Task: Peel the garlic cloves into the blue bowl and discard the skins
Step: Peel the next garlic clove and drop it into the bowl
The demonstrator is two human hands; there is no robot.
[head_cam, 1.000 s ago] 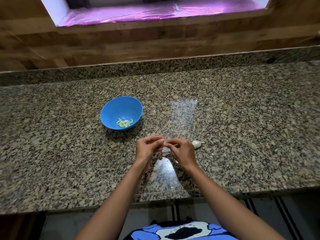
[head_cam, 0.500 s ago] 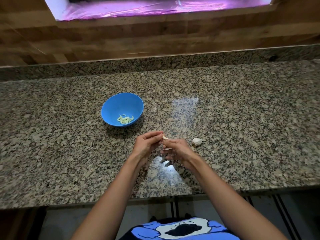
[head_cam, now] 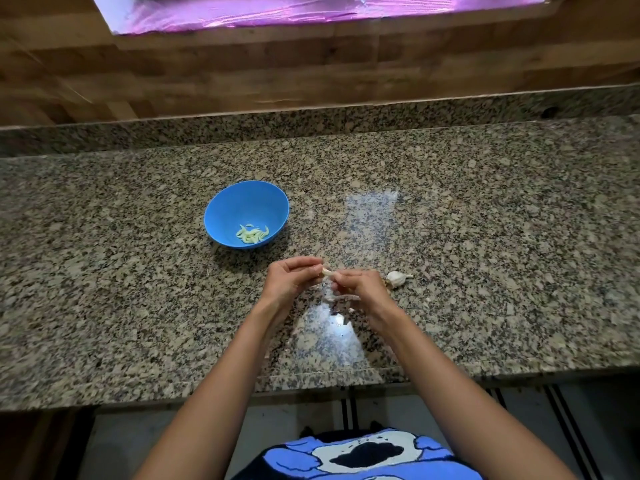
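Lowered slightly since earlier, the right hand (head_cam: pixel 363 289) pinched skin (head_cam: pixel 344 298) off the garlic clove (head_cam: pixel 326 271) pinched steady by the left hand (head_cam: pixel 289 282), near the blue bowl (head_cam: pixel 242 202) awaiting it.

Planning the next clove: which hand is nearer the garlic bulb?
Right. The right hand sits just left of the garlic bulb; the left hand is farther left.

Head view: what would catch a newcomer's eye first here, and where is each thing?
The blue bowl stands out on the speckled granite counter, left of centre, with a small heap of peeled cloves in its bottom. Nearer the front edge, the left hand and the right hand meet and pinch a garlic clove between them. Just right of the right hand lies a white garlic bulb.
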